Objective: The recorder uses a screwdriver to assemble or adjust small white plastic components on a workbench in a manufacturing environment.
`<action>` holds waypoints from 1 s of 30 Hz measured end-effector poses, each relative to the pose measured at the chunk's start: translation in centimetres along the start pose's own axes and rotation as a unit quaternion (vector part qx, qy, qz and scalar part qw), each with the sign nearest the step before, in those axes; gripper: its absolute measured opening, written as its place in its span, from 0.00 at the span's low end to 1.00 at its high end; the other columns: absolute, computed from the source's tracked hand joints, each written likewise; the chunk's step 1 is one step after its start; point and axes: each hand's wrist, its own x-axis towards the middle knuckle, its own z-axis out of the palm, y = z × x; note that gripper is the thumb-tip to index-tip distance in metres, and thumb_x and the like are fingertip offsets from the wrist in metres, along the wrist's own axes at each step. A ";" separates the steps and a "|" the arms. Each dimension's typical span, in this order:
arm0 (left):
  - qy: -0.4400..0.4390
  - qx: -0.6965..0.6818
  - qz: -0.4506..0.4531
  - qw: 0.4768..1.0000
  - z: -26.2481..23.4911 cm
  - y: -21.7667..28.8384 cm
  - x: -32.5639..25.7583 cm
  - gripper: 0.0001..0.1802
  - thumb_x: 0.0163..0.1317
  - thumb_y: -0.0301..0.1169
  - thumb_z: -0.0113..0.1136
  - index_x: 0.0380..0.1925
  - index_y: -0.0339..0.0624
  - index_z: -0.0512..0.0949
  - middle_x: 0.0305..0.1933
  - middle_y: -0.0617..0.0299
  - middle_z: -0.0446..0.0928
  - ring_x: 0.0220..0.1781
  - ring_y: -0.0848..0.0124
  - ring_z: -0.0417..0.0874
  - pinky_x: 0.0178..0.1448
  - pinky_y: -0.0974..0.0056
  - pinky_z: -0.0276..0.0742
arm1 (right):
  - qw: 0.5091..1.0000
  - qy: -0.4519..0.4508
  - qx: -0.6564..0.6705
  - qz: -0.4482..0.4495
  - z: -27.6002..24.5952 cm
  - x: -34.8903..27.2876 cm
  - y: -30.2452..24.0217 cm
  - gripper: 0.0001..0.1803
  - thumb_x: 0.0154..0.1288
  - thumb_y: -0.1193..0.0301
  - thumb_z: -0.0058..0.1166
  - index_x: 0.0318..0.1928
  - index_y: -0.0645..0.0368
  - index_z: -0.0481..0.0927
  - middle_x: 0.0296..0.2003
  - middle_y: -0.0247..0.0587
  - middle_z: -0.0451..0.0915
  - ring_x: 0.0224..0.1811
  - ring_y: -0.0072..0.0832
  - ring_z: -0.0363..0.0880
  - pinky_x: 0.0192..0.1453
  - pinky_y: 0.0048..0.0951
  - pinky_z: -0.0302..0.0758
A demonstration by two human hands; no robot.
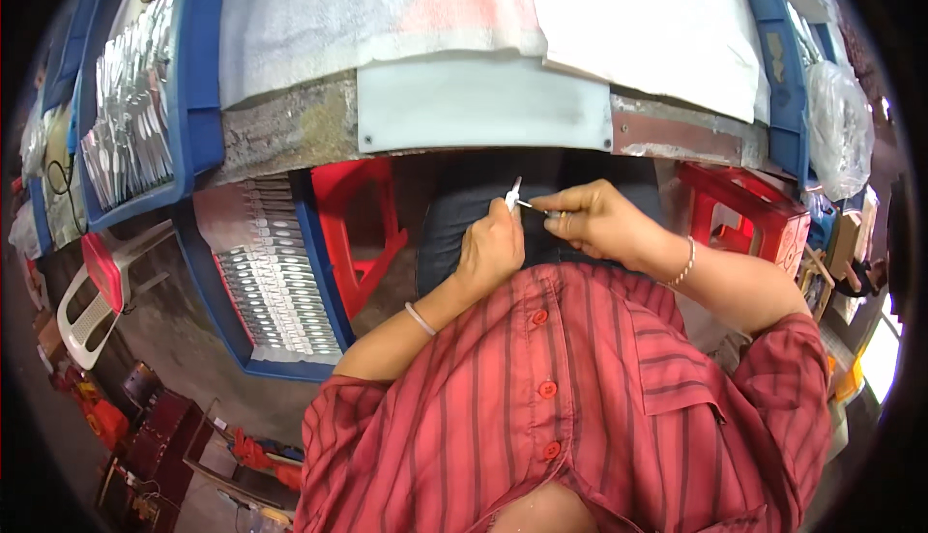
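In front of my lap, my left hand (493,241) is closed around a small white piece (513,195) with a narrow pinkish-grey tip pointing up and away from me. Its lower part is hidden by my fingers, and its exact kind is too small to make out. My right hand (601,222) pinches a thin dark rod-like tool (532,206). The rod's end meets the side of the white piece, or lies very close to it. Both hands are near each other, just this side of the workbench edge.
White towels (464,1) cover the workbench, with a pale plate (483,103) at its front edge. Blue crates (198,79) of slim silvery-white pieces stand at the left; another crate (345,301) sits lower. Red stools (362,243) flank my legs. A clear plastic bag (839,132) hangs at right.
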 end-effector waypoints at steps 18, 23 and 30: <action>-0.003 -0.013 -0.007 1.000 0.6 0.1 0.4 0.12 0.67 0.30 0.48 0.30 0.30 0.66 0.18 0.35 0.73 0.24 0.38 0.78 0.25 0.43 0.72 | 0.898 0.029 -0.401 -0.180 0.6 -1.4 -2.9 0.22 0.59 0.73 0.49 0.55 0.61 0.77 0.28 0.49 0.82 0.30 0.40 0.83 0.32 0.39 0.77; 0.005 -0.050 -0.006 0.999 -0.1 0.7 0.1 0.10 0.68 0.28 0.48 0.30 0.31 0.67 0.18 0.37 0.73 0.23 0.40 0.78 0.24 0.44 0.71 | 0.644 0.077 -0.701 -0.297 2.2 -1.2 -2.0 0.27 0.56 0.72 0.49 0.59 0.54 0.74 0.21 0.45 0.74 0.21 0.35 0.78 0.19 0.34 0.72; 0.030 -0.009 -0.018 0.999 0.3 0.0 0.1 0.11 0.68 0.30 0.47 0.30 0.31 0.67 0.18 0.36 0.73 0.22 0.40 0.78 0.25 0.44 0.73 | 0.795 0.066 -0.557 -0.230 1.7 0.2 -1.0 0.22 0.61 0.72 0.49 0.58 0.51 0.77 0.21 0.52 0.77 0.23 0.43 0.78 0.27 0.40 0.74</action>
